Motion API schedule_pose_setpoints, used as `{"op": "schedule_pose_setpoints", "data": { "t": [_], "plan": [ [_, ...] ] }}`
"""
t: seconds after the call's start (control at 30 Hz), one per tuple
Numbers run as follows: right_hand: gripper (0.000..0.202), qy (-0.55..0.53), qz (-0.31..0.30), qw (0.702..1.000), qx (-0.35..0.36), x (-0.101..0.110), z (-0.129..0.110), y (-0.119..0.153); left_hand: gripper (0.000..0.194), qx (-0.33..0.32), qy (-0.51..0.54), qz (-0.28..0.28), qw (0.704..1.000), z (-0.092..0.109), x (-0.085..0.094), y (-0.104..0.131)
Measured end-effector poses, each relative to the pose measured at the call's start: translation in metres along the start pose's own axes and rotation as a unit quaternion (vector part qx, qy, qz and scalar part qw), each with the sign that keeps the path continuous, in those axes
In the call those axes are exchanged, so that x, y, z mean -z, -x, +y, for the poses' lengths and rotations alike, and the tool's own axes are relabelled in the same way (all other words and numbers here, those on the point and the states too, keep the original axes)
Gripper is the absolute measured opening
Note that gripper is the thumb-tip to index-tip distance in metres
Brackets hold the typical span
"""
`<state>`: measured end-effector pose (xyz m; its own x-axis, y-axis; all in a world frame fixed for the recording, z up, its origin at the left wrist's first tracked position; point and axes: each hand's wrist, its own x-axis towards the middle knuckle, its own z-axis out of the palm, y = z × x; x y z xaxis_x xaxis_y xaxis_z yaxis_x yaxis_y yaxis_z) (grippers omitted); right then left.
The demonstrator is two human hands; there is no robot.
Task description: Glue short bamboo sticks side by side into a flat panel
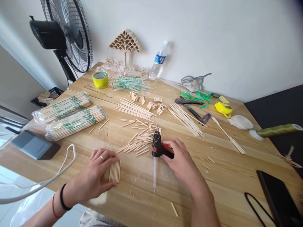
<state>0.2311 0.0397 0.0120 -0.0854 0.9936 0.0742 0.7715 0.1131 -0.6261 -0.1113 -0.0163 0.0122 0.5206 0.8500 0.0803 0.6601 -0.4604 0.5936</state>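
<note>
On the wooden table (139, 201), a small flat row of short sticks (115, 171) lies side by side. My left hand (99, 170) is curved around this row, its fingers at the top end and its thumb at the bottom end. My right hand (177, 157) is closed on the handle of a black glue gun (156, 143), whose nozzle points away from me. A clear glue stick (154, 173) sticks out of the back of the gun. Loose short sticks (137, 145) are scattered just left of the gun, and its nozzle is over some of them.
Two packs of sticks (77, 121) and yellow tape (100, 80) are on the left. Longer sticks (187, 119), pliers (189, 105) and a yellow tool (223, 109) lie to the right. Behind stand a bottle (159, 61), a stick-built tree (125, 42) and a fan (68, 34).
</note>
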Motion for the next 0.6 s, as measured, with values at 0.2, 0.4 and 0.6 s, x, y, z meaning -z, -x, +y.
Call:
{"op": "schedule_pose_setpoints", "data": {
  "t": [0.2,0.4,0.6],
  "plan": [
    [0.028,0.003,0.016,0.999,0.047,0.003,-0.038,0.021,0.057,0.001,-0.008,0.002,1.0,0.001,0.006,0.001],
    [0.052,-0.037,-0.196,0.978,0.062,-0.041,-0.091,0.049,0.052,0.007,-0.032,0.007,0.999,0.005,0.002,0.002],
    [0.064,-0.023,-0.207,0.976,0.063,-0.061,-0.095,0.048,0.047,0.01,-0.041,0.018,0.999,0.007,0.0,0.0]
  ]
}}
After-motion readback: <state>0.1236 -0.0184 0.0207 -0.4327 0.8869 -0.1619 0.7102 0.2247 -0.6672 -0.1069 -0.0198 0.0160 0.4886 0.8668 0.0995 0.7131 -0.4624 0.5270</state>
